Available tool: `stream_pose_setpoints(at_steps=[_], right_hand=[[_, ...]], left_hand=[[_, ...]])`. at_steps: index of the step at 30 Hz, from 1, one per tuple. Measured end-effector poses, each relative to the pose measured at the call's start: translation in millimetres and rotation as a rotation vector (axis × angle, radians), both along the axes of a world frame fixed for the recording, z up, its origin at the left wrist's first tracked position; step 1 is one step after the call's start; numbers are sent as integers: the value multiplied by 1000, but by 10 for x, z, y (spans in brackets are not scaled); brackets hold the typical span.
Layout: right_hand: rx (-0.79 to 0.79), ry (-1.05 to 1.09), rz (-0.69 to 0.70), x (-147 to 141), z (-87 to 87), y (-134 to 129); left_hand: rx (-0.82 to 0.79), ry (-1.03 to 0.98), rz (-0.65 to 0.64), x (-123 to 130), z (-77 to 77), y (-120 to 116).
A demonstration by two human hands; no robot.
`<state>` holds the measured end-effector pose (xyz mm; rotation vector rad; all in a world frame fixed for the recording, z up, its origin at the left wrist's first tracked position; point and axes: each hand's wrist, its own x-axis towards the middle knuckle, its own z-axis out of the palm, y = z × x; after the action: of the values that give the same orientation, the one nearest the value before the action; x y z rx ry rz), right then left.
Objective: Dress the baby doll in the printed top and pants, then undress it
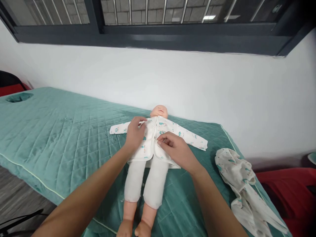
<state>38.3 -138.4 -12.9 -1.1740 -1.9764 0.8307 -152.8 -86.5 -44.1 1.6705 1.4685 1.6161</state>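
Left hand (135,133), curled, rests on the white jacket (148,140) over the doll (155,184), grip unclear; right hand (178,149) pinches its front edge. Printed marks are too small to read.

Bare forearms (93,184) — bare hands (177,149)

A bed-like table under a quilted teal-green cover with pale yellow piping (74,131) stands against a plain white wall (197,85), below a dark grey metal-framed window (158,39) with silvery vertical bars (146,12). Grey wood-look flooring (14,191) shows at lower left; a red object (288,191) sits beyond the table's right edge.
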Motion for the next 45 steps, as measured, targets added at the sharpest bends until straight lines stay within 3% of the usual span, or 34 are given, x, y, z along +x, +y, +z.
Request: stream_pose_setpoints(at_steps=[2, 5, 7, 10, 14, 16, 19, 22, 30, 35, 38, 42, 45], right_hand=[[54, 92, -77, -26, -72, 50], [254, 171, -215, -56, -210, 66], [355, 177, -281, -30, -327, 3], [337, 222, -350, 87, -531, -226], [161, 211, -319, 238, -755, -618], [127, 156, -403, 252, -810, -734], [67, 90, -588, 207, -826, -762], [30, 23, -629, 154, -802, -725], [100, -124, -628, 149, -784, -824], [120, -201, -641, 182, -821, -851], [216, -156, -639, 201, -830, -831], [400, -96, -487, 216, -835, -816], [431, -67, -374, 210, -844, -827]], left_hand=[[13, 49, 50, -202, -232, -309], [-119, 111, 8, -479, -525, -759], [-220, 137, -51, -604, -621, -995], [-263, 181, -130, -674, -620, -1195], [-308, 288, -165, -640, -548, -1220], [-316, 341, -162, -626, -541, -1197], [-307, 392, -150, -631, -562, -1181], [-286, 412, -139, -648, -578, -1198], [-318, 188, -79, -657, -578, -1269], [-287, 179, -54, -650, -565, -1285], [-281, 173, -49, -645, -553, -1285], [-284, 148, -52, -638, -537, -1289], [-276, 127, -54, -634, -527, -1296]])
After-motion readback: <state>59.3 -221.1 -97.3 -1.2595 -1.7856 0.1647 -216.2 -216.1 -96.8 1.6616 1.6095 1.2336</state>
